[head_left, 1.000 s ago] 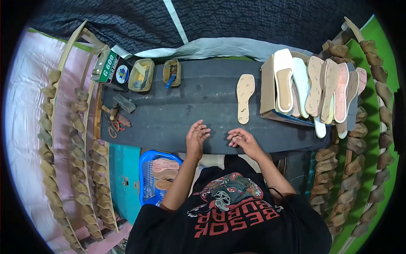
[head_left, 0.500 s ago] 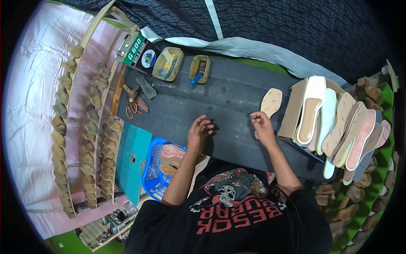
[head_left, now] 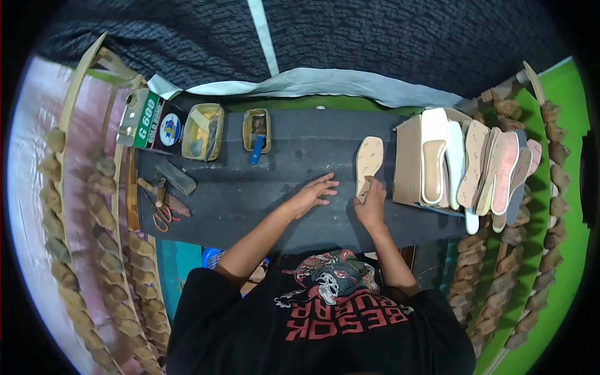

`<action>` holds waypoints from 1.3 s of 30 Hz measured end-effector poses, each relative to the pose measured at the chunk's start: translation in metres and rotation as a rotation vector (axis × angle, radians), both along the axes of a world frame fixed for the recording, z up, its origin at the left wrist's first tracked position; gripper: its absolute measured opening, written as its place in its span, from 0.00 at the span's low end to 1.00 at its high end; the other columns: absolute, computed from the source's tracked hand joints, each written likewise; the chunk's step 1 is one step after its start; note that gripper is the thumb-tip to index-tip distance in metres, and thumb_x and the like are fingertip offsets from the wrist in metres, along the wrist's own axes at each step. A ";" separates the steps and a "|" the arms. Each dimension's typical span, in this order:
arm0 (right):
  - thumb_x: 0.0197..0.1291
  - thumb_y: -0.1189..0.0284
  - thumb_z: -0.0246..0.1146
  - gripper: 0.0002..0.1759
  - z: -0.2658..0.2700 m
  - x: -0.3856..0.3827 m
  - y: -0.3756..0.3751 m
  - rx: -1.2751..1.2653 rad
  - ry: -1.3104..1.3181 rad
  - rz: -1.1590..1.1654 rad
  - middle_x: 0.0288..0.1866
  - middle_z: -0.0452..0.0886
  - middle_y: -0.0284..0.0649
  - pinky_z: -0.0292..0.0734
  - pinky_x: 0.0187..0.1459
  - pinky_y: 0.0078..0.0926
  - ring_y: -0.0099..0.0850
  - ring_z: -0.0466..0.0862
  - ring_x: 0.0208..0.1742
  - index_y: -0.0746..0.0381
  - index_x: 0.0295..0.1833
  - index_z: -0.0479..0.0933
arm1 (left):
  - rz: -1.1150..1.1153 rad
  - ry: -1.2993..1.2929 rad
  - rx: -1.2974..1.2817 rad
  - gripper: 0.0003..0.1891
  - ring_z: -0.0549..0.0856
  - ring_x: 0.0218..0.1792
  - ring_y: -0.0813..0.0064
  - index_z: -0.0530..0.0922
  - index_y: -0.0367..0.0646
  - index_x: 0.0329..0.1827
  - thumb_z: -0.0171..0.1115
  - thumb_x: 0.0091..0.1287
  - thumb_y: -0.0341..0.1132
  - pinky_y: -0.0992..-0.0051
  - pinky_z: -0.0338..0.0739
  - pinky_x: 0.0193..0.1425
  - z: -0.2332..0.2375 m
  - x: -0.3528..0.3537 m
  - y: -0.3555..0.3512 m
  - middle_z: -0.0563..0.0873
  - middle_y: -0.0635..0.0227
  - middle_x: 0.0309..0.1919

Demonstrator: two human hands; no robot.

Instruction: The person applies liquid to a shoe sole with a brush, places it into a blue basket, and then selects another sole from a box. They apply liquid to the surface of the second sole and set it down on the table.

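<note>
A tan insole (head_left: 370,155) with small dark printed marks points away from me on the dark work table (head_left: 294,150). My right hand (head_left: 372,207) grips its narrow heel end, fingers curled over it and hiding the tip. To the left, my left hand (head_left: 312,196) hovers over or rests on the table, fingers stretched out and apart, holding nothing. A small gap separates it from the insole.
At right, a cardboard box (head_left: 407,162) holds several insoles (head_left: 478,165). Back left are a glue can (head_left: 150,122) and two tubs (head_left: 204,131) (head_left: 257,122), one with a blue-handled tool (head_left: 257,150). Scissors (head_left: 162,215) and a dark block (head_left: 175,177) lie left. Shoe lasts (head_left: 103,215) line racks.
The head view has turned, shifting the table contents leftward. My left hand has come nearer the insole with its fingers spread wider. My right hand stays at the insole's heel end.
</note>
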State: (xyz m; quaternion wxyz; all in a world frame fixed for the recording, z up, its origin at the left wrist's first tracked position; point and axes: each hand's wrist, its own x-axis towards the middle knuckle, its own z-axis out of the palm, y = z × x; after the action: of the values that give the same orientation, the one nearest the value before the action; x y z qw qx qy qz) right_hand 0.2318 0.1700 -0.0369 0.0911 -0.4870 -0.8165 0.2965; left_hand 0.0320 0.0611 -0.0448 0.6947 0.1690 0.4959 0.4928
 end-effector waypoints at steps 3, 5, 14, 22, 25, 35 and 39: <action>0.49 0.79 0.76 0.44 -0.002 -0.006 -0.012 -0.077 0.219 -0.061 0.67 0.72 0.56 0.68 0.70 0.49 0.56 0.72 0.68 0.64 0.72 0.64 | -0.059 -0.106 -0.019 0.31 0.76 0.71 0.71 0.64 0.44 0.81 0.44 0.84 0.55 0.63 0.72 0.72 -0.015 0.014 0.021 0.79 0.65 0.70; 0.47 0.79 0.78 0.45 -0.001 -0.007 -0.021 -0.181 0.369 -0.023 0.64 0.74 0.57 0.67 0.71 0.49 0.56 0.72 0.69 0.65 0.71 0.64 | -0.090 -0.139 0.021 0.31 0.78 0.69 0.70 0.65 0.43 0.79 0.43 0.84 0.56 0.63 0.73 0.71 -0.026 0.028 0.032 0.80 0.65 0.68; 0.57 0.84 0.74 0.35 -0.020 0.000 -0.016 -0.360 0.558 -0.029 0.46 0.76 0.37 0.75 0.33 0.17 0.18 0.77 0.33 0.65 0.66 0.65 | 0.200 -0.300 0.077 0.23 0.87 0.58 0.66 0.66 0.44 0.76 0.39 0.87 0.45 0.63 0.84 0.63 -0.013 0.049 0.023 0.82 0.60 0.64; 0.63 0.76 0.72 0.20 -0.015 -0.049 -0.006 -0.493 0.529 0.278 0.34 0.79 0.33 0.74 0.30 0.23 0.19 0.75 0.27 0.65 0.57 0.74 | 0.492 -0.291 0.042 0.24 0.87 0.57 0.64 0.66 0.48 0.77 0.41 0.86 0.48 0.58 0.89 0.56 -0.009 0.035 -0.037 0.82 0.62 0.64; 0.66 0.75 0.69 0.13 -0.011 -0.087 -0.013 -0.534 0.505 0.429 0.31 0.80 0.33 0.74 0.30 0.24 0.20 0.76 0.27 0.66 0.52 0.77 | 0.671 -0.257 0.055 0.24 0.88 0.55 0.64 0.66 0.48 0.77 0.41 0.86 0.49 0.59 0.89 0.55 -0.011 0.034 -0.070 0.83 0.61 0.63; 0.64 0.78 0.67 0.30 0.028 -0.190 -0.041 -0.419 0.512 0.607 0.34 0.79 0.36 0.76 0.35 0.31 0.26 0.79 0.29 0.58 0.71 0.69 | 0.799 -0.354 0.101 0.24 0.88 0.50 0.67 0.67 0.47 0.77 0.40 0.86 0.48 0.62 0.89 0.51 -0.014 0.034 -0.148 0.85 0.61 0.61; 0.61 0.78 0.69 0.38 0.036 -0.221 -0.045 -0.334 0.461 0.660 0.39 0.79 0.42 0.79 0.41 0.35 0.35 0.81 0.32 0.55 0.77 0.66 | 0.766 -0.400 0.099 0.25 0.88 0.50 0.66 0.67 0.46 0.76 0.39 0.86 0.49 0.62 0.89 0.51 -0.022 0.027 -0.151 0.85 0.61 0.62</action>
State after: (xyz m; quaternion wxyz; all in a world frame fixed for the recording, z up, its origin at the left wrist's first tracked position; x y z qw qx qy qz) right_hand 0.0110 0.1248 -0.0010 0.0912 -0.1289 -0.8276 0.5386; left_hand 0.0594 -0.0902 -0.0666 0.5353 -0.0928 0.3541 0.7612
